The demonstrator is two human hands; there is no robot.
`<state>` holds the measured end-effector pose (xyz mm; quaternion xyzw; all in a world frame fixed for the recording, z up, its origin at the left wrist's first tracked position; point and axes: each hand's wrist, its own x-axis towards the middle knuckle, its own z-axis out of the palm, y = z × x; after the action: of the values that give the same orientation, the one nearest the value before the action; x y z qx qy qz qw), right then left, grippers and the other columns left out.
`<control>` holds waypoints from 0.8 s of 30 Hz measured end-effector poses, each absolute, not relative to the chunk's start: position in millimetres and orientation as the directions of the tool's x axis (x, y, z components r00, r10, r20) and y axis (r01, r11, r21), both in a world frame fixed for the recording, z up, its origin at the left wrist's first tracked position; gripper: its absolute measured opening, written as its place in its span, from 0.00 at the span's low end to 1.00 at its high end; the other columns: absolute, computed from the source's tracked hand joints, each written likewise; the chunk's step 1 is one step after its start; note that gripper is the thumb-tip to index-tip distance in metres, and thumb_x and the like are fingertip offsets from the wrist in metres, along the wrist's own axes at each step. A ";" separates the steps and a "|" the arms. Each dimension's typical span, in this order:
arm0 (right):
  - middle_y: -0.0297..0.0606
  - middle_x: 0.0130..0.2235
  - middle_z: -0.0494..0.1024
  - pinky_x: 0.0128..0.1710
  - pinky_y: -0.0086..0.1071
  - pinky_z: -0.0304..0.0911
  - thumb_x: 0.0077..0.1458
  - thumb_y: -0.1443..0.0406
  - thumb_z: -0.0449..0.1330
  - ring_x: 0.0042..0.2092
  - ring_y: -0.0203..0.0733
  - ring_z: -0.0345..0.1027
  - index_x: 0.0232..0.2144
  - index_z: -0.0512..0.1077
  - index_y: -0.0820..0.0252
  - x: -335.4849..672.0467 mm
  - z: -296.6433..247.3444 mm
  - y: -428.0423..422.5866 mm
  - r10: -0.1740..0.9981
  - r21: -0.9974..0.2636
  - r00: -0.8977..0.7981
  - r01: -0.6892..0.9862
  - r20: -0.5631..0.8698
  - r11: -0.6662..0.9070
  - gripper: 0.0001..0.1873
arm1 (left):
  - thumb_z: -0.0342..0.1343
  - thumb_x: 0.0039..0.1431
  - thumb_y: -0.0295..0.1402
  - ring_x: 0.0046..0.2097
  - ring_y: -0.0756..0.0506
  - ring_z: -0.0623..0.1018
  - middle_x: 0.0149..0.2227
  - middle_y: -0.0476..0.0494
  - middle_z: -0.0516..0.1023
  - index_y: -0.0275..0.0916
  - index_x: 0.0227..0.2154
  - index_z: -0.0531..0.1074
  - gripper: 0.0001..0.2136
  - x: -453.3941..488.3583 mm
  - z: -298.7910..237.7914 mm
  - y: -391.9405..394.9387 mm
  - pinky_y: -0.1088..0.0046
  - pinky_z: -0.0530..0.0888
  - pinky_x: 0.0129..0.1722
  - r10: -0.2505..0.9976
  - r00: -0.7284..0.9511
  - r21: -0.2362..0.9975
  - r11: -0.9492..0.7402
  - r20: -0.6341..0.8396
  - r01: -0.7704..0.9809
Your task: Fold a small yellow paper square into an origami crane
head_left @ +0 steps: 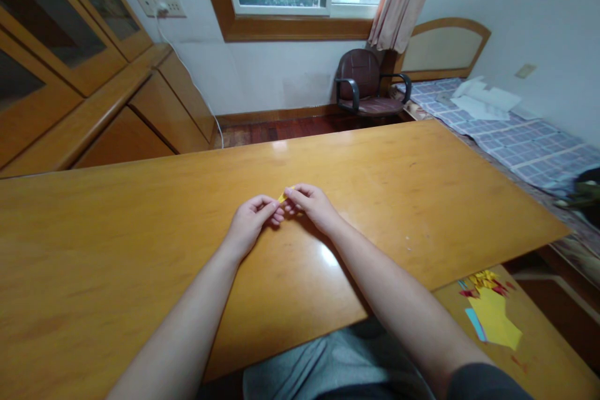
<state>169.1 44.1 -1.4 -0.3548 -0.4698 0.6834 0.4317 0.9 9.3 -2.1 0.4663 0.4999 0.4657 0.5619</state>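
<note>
Both my hands meet at the middle of a long wooden table (140, 250). My left hand (250, 222) and my right hand (312, 203) pinch a small folded piece of yellow paper (282, 197) between their fingertips. The fingers of both hands are curled and closed on it, just above the tabletop. Most of the paper is hidden by the fingers.
Yellow, red and blue paper sheets and small folded pieces (492, 315) lie on a lower surface at the bottom right. A dark armchair (363, 84) stands under the window. A bed with white papers (487, 100) is on the right, wooden cabinets (70, 75) on the left.
</note>
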 end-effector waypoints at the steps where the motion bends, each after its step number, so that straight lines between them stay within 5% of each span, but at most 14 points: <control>1: 0.33 0.25 0.75 0.29 0.28 0.61 0.46 0.49 0.66 0.26 0.32 0.66 0.27 0.72 0.63 169.3 -1.0 43.9 0.920 -0.951 -0.384 -0.253 -0.072 -0.180 0.21 | 0.66 0.50 0.42 0.27 0.50 0.77 0.27 0.46 0.80 0.35 0.29 0.74 0.14 0.8 -2.7 9.7 0.74 0.74 0.31 0.991 0.050 0.990 0.128 -0.124 -0.066; 24: 0.28 0.20 0.67 0.26 0.28 0.52 0.47 0.55 0.65 0.23 0.31 0.58 0.20 0.65 0.60 169.9 -3.1 40.8 0.947 -0.977 -0.321 -0.202 -0.005 -0.074 0.18 | 0.65 0.51 0.41 0.27 0.49 0.77 0.26 0.45 0.79 0.35 0.28 0.73 0.13 1.3 1.1 5.6 0.73 0.74 0.30 0.980 0.130 0.985 0.158 -0.148 -0.067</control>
<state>169.9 40.8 -3.1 -0.3666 -0.5079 0.6346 0.4527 1.3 5.6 1.1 0.4708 0.4852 0.4467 0.5860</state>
